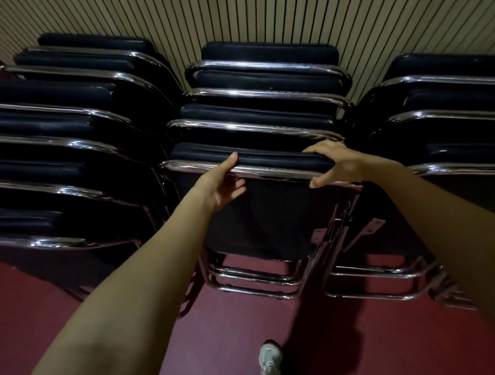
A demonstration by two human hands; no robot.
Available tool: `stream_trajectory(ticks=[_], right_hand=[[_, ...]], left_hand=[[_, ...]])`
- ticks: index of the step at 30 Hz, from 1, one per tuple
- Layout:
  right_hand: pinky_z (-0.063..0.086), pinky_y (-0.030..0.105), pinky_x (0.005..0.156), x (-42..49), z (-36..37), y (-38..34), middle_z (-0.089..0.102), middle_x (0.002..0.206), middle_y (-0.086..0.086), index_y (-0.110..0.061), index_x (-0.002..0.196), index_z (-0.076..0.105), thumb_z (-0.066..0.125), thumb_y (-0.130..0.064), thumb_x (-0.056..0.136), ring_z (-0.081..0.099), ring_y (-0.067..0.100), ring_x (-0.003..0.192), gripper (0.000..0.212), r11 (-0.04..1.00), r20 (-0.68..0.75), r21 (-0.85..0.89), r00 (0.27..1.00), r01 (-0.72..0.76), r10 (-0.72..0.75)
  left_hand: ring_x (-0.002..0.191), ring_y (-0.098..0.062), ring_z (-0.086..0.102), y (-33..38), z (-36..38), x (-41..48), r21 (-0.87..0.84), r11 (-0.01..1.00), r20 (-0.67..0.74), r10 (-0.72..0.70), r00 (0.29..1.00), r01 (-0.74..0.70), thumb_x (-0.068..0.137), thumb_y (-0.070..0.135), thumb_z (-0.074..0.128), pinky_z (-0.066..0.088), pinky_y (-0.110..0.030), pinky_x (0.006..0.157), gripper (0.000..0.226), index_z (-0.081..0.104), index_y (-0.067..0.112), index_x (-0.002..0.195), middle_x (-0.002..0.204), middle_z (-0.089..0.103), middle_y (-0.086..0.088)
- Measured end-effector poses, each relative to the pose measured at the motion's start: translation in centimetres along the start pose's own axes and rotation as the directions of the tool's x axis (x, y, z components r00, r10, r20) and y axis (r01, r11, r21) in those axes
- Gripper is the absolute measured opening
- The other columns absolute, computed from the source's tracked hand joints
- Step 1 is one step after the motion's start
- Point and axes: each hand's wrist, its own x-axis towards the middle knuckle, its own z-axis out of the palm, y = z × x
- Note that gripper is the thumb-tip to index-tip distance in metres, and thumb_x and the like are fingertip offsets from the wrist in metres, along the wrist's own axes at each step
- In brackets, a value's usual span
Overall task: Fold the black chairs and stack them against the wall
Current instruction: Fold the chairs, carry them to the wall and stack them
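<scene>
Left hand (220, 187) and right hand (333, 164) grip atop the front chair (273, 215).

The floor (39, 298) is a dark red carpet that reaches the slatted wall (253, 5). Three stacks of folded black chairs stand on it and lean toward this wall: the left stack (53, 130), the middle stack (261, 95) and the right stack (452, 125), each just beside the next. The front chair (273, 215) is the one of the middle stack farthest from the wall. Farther still from the wall, one white shoe (269, 363) stands on the carpet.
</scene>
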Motion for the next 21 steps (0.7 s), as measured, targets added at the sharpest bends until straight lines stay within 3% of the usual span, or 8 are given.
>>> stream_trajectory(ticks=[3,6,8,12,16,19,21], right_hand=[[0.022,0.038,0.113,-1.1,0.6,-1.2,0.021,0.154,0.001,-0.03,0.149,0.024,0.075,-0.038,0.077,0.018,0.023,0.142,0.088,0.994,-0.01,-0.032,0.994,-0.109,0.108],[0.011,0.053,0.116,-2.3,2.3,-4.2,0.015,0.157,0.004,-0.023,0.152,0.012,0.064,-0.04,0.083,0.009,0.026,0.145,0.088,0.943,-0.144,-0.226,0.966,-0.243,0.214],[0.007,0.055,0.116,-3.7,4.1,-7.9,0.011,0.159,0.006,-0.02,0.153,0.01,0.06,-0.036,0.088,0.002,0.027,0.147,0.083,0.927,-0.209,-0.255,0.952,-0.274,0.224],[0.016,0.054,0.115,-7.2,10.1,-16.8,0.026,0.154,0.004,-0.017,0.148,0.027,0.058,-0.031,0.09,0.012,0.025,0.145,0.068,0.987,-0.23,-0.155,0.973,-0.035,-0.002],[0.026,0.047,0.113,-12.0,18.9,-26.4,0.041,0.146,0.007,-0.013,0.143,0.04,0.058,-0.03,0.09,0.03,0.027,0.139,0.058,0.971,-0.133,-0.066,0.963,0.228,-0.235],[0.028,0.043,0.112,-17.3,26.0,-33.9,0.042,0.145,0.007,-0.012,0.142,0.04,0.06,-0.028,0.089,0.034,0.024,0.136,0.059,0.919,-0.025,-0.084,0.921,0.386,-0.389],[0.028,0.039,0.112,-21.6,31.1,-38.8,0.044,0.144,0.007,-0.012,0.141,0.041,0.06,-0.027,0.089,0.036,0.023,0.135,0.058,0.869,0.068,-0.094,0.874,0.486,-0.482]], left_hand=[[0.091,-0.022,0.059,0.1,-1.2,-1.9,-0.077,0.997,0.028,-0.014,1.0,0.016,0.096,0.021,0.059,0.051,-0.037,0.086,0.017,0.06,0.004,0.097,0.11,0.057,-0.013],[0.097,-0.024,0.06,0.0,-3.3,-4.6,-0.069,0.997,0.031,0.033,0.999,-0.031,0.096,0.019,0.058,0.053,-0.037,0.077,0.027,0.054,0.002,0.117,0.117,0.056,-0.013],[0.093,-0.021,0.061,-0.6,-5.1,-6.8,-0.023,0.997,0.001,0.07,0.998,-0.07,0.096,0.019,0.057,0.053,-0.035,0.073,0.033,0.053,0.003,0.125,0.12,0.056,-0.012],[0.08,-0.014,0.06,-3.9,-9.9,-13.2,0.071,0.988,-0.062,0.14,0.988,-0.136,0.094,0.021,0.058,0.049,-0.031,0.084,0.01,0.063,0.013,0.095,0.098,0.063,-0.003],[0.074,-0.009,0.057,-10.3,-18.3,-22.4,0.15,0.95,-0.237,0.302,0.923,-0.272,0.091,0.016,0.064,0.047,-0.022,0.067,0.026,0.059,0.015,0.116,0.092,0.064,0.0],[0.095,-0.01,0.057,-16.2,-26.2,-31.0,0.219,0.913,-0.401,0.405,0.822,-0.343,0.087,0.016,0.068,0.043,-0.024,0.082,0.041,0.059,0.011,0.127,0.116,0.065,-0.002],[0.104,-0.011,0.055,-20.2,-31.1,-37.0,0.196,0.9,-0.502,0.434,0.749,-0.39,0.088,0.015,0.068,0.04,-0.024,0.087,0.039,0.059,0.013,0.126,0.121,0.061,-0.001]])
